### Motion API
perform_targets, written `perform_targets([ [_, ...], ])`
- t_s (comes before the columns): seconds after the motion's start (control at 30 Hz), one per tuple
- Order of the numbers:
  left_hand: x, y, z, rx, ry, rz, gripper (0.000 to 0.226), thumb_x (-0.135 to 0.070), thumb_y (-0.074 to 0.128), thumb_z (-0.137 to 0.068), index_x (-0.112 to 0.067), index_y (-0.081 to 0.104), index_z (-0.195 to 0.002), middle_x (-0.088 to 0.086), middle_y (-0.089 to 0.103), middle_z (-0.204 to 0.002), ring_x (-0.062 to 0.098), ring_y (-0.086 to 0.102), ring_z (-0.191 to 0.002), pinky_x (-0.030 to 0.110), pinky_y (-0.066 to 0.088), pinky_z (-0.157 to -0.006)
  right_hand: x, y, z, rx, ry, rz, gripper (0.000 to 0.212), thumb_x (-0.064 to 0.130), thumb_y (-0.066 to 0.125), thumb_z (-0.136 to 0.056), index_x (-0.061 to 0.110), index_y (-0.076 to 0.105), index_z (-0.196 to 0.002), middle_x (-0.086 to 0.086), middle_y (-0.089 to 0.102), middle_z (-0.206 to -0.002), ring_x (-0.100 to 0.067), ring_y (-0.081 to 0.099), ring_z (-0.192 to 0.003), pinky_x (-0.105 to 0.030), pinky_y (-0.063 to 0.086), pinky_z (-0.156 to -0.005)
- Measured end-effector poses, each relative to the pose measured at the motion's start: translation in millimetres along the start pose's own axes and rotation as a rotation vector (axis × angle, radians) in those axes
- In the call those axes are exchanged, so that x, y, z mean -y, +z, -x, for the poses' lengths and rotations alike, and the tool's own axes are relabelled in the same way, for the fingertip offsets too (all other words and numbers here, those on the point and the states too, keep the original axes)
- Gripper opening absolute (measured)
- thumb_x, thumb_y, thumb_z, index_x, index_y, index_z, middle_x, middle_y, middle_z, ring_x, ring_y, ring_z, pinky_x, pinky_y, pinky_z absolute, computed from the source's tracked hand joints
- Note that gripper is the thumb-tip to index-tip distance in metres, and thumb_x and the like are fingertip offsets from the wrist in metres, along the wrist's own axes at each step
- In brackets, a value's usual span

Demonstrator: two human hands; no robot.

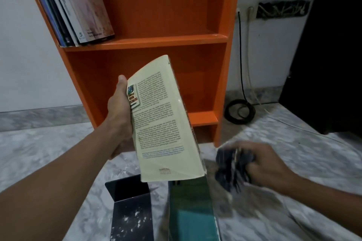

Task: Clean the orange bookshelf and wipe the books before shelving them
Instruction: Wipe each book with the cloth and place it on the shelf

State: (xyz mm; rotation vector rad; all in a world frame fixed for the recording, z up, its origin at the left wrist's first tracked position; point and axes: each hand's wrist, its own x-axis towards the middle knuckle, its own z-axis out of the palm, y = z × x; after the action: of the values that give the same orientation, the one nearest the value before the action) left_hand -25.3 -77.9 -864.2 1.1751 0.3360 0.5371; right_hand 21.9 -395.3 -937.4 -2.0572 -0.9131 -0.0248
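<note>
Holding a cream-covered paperback book (pixel 165 123) upright by its spine edge, the left hand (pixel 119 111) keeps it in front of the tall orange wooden bookshelf (pixel 160 6). To the right, the blurred right hand (pixel 262 164) clutches a crumpled dark cloth (pixel 231 170), apart from the cover. Judged step: wiping this book. Next, the cloth must meet the cover, then the book joins the leaning books (pixel 74 6) on the upper shelf. More books (pixel 192 211) lie on the floor below.

bookshelf (pixel 176 15): bright orange
held book (pixel 166 123): cream cover, black text
cloth (pixel 233 170): dark grey
floor (pixel 49 152): grey-white marble pattern
</note>
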Motion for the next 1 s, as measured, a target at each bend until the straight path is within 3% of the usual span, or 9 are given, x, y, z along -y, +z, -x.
perform_targets([
  [0.1,9,3,3,0.031,-0.025,-0.007,0.060,-0.059,0.042,-0.097,-0.019,0.071,-0.062,0.002,0.070,-0.070,0.021,0.071,-0.067,0.035,0.060,-0.063,42,-27,-69,-0.513,0.061,-0.155,0.028,-0.004,0.059,-0.084,0.020,0.071,-0.092,0.002,0.072,-0.092,-0.011,0.064,-0.085,-0.036,0.055,-0.083],
  [0.2,16,5,3,0.059,-0.023,-0.027,0.062,-0.059,0.040,-0.098,-0.020,0.072,-0.061,0.003,0.070,-0.070,0.023,0.072,-0.068,0.035,0.059,-0.064,100,-48,-123,-0.654,-0.135,-0.328,0.022,0.006,0.064,-0.087,0.028,0.067,-0.088,0.008,0.069,-0.087,-0.010,0.066,-0.087,-0.033,0.057,-0.077],
  [0.43,9,0,-1,0.043,-0.006,0.043,0.062,-0.062,0.037,-0.097,-0.018,0.066,-0.064,0.000,0.066,-0.065,0.020,0.068,-0.063,0.030,0.059,-0.061,61,36,-16,-0.107,-0.454,-0.113,0.057,0.005,0.063,-0.080,0.012,0.055,-0.136,-0.007,0.051,-0.144,-0.015,0.048,-0.133,-0.028,0.044,-0.106],
  [0.5,4,-21,-10,-0.008,0.008,0.078,0.060,-0.069,0.046,-0.090,-0.017,0.073,-0.080,0.004,0.070,-0.082,0.028,0.071,-0.085,0.044,0.058,-0.082,11,32,26,0.171,-0.387,-0.007,0.062,-0.004,0.067,-0.076,0.018,0.058,-0.132,0.019,0.049,-0.142,-0.001,0.048,-0.130,-0.027,0.042,-0.108],
  [0.57,2,-34,-16,-0.037,0.016,0.066,0.064,-0.074,0.050,-0.082,-0.016,0.073,-0.096,0.007,0.070,-0.094,0.034,0.068,-0.099,0.054,0.051,-0.095,-4,28,48,0.468,-0.133,-0.124,0.036,0.002,0.067,-0.083,0.017,0.070,-0.116,0.021,0.066,-0.120,0.002,0.061,-0.112,-0.033,0.049,-0.102],
  [0.67,4,-27,-9,-0.002,-0.026,0.100,0.061,-0.072,0.043,-0.088,-0.018,0.071,-0.085,0.002,0.068,-0.083,0.026,0.069,-0.082,0.042,0.058,-0.076,-7,27,38,0.103,0.243,-0.264,0.023,-0.002,0.062,-0.080,0.013,0.079,-0.081,-0.004,0.072,-0.074,-0.009,0.068,-0.064,-0.031,0.057,-0.060],
  [0.77,7,-5,0,0.027,-0.068,0.130,0.061,-0.065,0.038,-0.095,-0.018,0.070,-0.073,0.001,0.067,-0.073,0.021,0.069,-0.067,0.035,0.059,-0.065,28,13,-9,-0.302,0.238,-0.259,0.013,0.011,0.067,-0.090,0.020,0.070,-0.081,0.005,0.072,-0.071,-0.003,0.066,-0.064,-0.019,0.049,-0.058],
  [0.9,11,12,1,-0.011,-0.052,0.101,0.061,-0.065,0.042,-0.094,-0.015,0.071,-0.073,0.006,0.070,-0.076,0.026,0.070,-0.070,0.041,0.060,-0.071,86,13,-37,-0.062,0.164,-0.473,0.041,0.047,0.068,-0.076,0.008,0.068,-0.087,-0.008,0.072,-0.077,-0.016,0.068,-0.068,-0.032,0.054,-0.063],
  [1.0,11,24,5,-0.003,-0.049,0.089,0.062,-0.063,0.042,-0.095,-0.015,0.072,-0.069,0.005,0.071,-0.070,0.024,0.071,-0.065,0.040,0.060,-0.070,95,28,-36,0.189,0.201,-0.540,0.040,0.026,0.083,-0.071,0.019,0.071,-0.109,0.009,0.075,-0.100,-0.007,0.071,-0.091,-0.025,0.058,-0.077],
])
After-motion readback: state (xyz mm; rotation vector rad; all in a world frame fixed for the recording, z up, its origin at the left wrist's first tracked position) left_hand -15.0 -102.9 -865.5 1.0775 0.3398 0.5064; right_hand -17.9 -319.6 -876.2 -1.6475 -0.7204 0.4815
